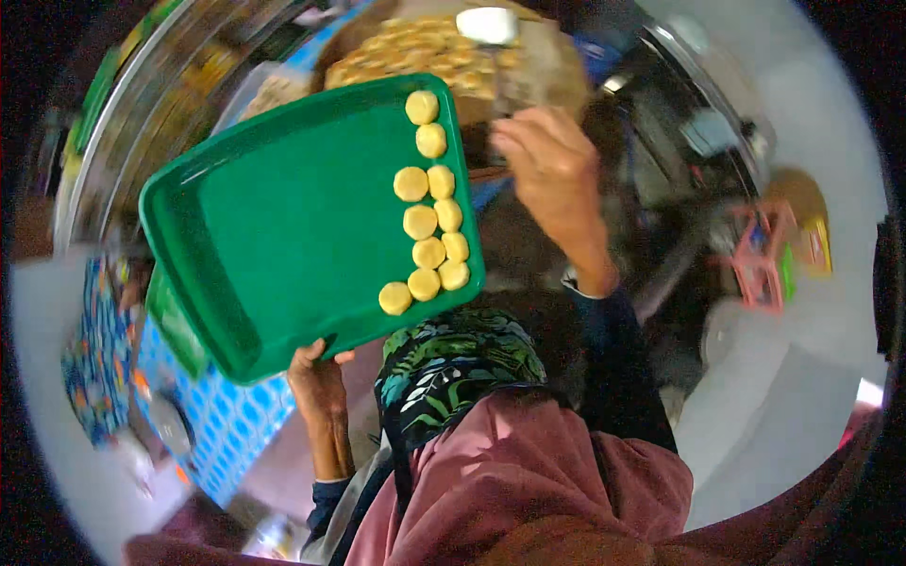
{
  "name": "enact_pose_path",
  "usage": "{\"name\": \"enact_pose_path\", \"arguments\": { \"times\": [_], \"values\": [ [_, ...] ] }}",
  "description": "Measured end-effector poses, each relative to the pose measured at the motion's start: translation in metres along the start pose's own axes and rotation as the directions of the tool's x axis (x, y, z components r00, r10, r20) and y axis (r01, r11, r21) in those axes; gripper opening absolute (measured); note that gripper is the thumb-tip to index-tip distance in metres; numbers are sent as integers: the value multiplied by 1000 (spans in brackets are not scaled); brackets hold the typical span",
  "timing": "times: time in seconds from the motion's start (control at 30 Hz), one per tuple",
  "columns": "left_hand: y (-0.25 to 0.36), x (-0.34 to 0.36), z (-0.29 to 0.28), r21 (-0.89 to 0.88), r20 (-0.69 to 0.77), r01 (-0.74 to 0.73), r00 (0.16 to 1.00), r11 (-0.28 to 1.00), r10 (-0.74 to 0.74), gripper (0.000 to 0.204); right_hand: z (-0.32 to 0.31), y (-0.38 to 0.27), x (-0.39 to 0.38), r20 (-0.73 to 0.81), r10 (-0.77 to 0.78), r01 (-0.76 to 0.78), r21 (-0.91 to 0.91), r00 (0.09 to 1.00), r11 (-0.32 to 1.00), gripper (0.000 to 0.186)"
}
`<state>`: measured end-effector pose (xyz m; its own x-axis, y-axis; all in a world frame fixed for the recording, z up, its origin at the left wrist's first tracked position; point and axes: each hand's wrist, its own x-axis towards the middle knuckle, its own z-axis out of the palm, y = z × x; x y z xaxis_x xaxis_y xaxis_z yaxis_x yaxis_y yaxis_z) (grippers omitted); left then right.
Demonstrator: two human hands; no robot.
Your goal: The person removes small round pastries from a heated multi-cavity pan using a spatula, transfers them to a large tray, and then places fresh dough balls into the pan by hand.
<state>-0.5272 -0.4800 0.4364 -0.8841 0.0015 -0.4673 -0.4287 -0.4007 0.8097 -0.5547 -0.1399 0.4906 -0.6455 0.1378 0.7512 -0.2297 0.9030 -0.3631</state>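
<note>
My left hand (318,382) grips the near edge of a green rectangular tray (293,217), its fingers hooked over the rim. Several round, pale yellow dough-like pieces (420,222) lie along the tray's right side, and the rest of its floor shows bare green. To the right of the tray my right hand (557,165) is closed around the handle of a spatula (488,26). The spatula's pale, shiny blade points away from me, over a wide round vessel holding many small golden-yellow pieces (415,57). Blur softens the hand and the spatula.
On the left stands a glass-fronted case (151,113). A blue patterned cloth (231,424) covers a surface below the tray, with a green container (175,325) close by. A pink plastic rack (763,255) is on the right, beside the pale wall (812,123).
</note>
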Motion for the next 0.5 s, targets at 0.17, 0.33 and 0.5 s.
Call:
{"name": "enact_pose_path", "arguments": {
  "times": [0.17, 0.33, 0.5],
  "values": [
    [87, 48, 11, 260, 370, 67, 914, 963, -163, 29, 17, -43, 6, 5, 285, -240, -524, 959, 817, 14],
    [109, 102, 23, 445, 558, 41, 769, 895, -313, 38, 11, -71, -10, -149, 472, -410, -750, 869, 518, 13],
    [129, 144, 54, 734, 379, 354, 496, 580, -781, 40, 6, -100, -41, -361, 646, -658, -691, 672, 299, 19]
  ]
}}
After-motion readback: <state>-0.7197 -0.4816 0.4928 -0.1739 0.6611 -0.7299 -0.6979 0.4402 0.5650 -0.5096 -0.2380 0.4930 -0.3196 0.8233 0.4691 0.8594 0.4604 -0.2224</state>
